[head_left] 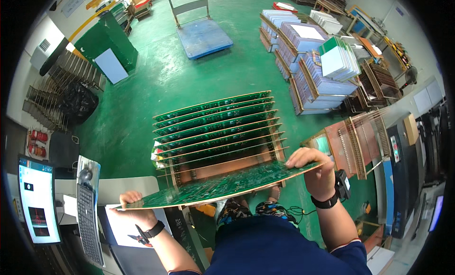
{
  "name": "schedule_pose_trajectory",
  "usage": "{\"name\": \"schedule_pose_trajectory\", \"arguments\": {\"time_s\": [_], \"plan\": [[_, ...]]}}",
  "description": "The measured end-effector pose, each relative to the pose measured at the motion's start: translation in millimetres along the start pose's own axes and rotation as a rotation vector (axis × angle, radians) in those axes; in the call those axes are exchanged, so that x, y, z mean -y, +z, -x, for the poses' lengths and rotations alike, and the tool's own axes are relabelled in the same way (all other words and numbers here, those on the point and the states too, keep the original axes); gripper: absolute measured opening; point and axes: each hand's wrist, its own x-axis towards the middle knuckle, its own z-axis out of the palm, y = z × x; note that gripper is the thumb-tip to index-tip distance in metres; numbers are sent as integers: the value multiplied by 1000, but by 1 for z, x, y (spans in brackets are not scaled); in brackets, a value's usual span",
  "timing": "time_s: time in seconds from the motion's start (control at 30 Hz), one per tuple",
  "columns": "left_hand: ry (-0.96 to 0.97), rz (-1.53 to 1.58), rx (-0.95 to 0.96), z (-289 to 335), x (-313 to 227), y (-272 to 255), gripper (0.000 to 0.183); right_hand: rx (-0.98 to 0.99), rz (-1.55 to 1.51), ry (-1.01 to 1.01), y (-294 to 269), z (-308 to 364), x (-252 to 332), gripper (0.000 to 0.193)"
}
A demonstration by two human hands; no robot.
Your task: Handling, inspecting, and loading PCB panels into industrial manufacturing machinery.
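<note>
A large green circuit board panel (227, 185) is held up across my body, tilted, its long edge towards me. My left hand (137, 209) grips its left end, thumb and fingers on either side of the edge. At the right end my right hand (315, 168) pinches the panel, fingertips lying on its upper face. Just beyond it stands a rack (222, 167) with a copper-coloured base. Several similar green panels (213, 117) stand in a row in the rack, spaced apart.
To the left are a monitor (40, 199) and a keyboard (89, 223) on a desk. Another copper-coloured rack (348, 144) stands at right, near a dark machine (407, 180). Stacked pale panels (322, 80) fill the far right. A blue trolley (204, 38) and a green cabinet (106, 42) are farther off.
</note>
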Motion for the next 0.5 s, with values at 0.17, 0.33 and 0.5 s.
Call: {"name": "schedule_pose_trajectory", "arguments": {"time_s": [0.17, 0.33, 0.5], "plan": [[7, -38, -29, 8, -1, 16, 60, -71, 9, 7, -1, 3, 0, 68], [65, -91, 89, 12, 10, 20, 59, -193, -135, 46, -29, 14, -27, 64], [8, -70, 103, 12, 10, 26, 58, -287, -115, 126, -27, 6, -27, 61]]}}
